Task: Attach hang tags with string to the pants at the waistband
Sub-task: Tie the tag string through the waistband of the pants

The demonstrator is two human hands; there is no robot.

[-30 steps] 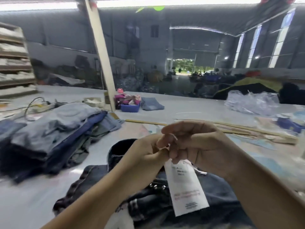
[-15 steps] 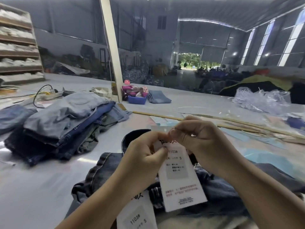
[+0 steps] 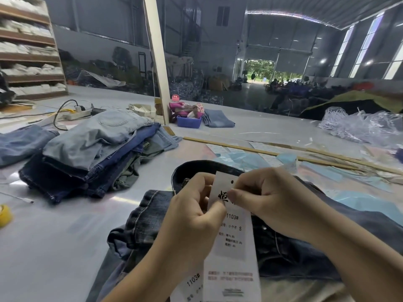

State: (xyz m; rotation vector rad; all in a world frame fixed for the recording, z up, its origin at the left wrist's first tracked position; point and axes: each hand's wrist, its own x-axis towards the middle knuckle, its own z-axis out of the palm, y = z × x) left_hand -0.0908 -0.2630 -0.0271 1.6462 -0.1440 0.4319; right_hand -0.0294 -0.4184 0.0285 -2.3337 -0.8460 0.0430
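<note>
The left hand pinches the left edge of a white tag, fingers curled round it. The right hand pinches the same tag near its top, thumb and forefinger closed just below the punched hole. No string can be made out. The tag hangs upright between the hands, printed "1103#" and "S", over dark pants that lie at the near edge of the table, waistband open just behind the hands. A second tag with "1103#" shows under the left wrist. A pile of jeans sits to the left, well apart from the pants. A yellow roll lies at the left edge, a blue bin by the post at the far side, and clear bags toward the far right corner.
</note>
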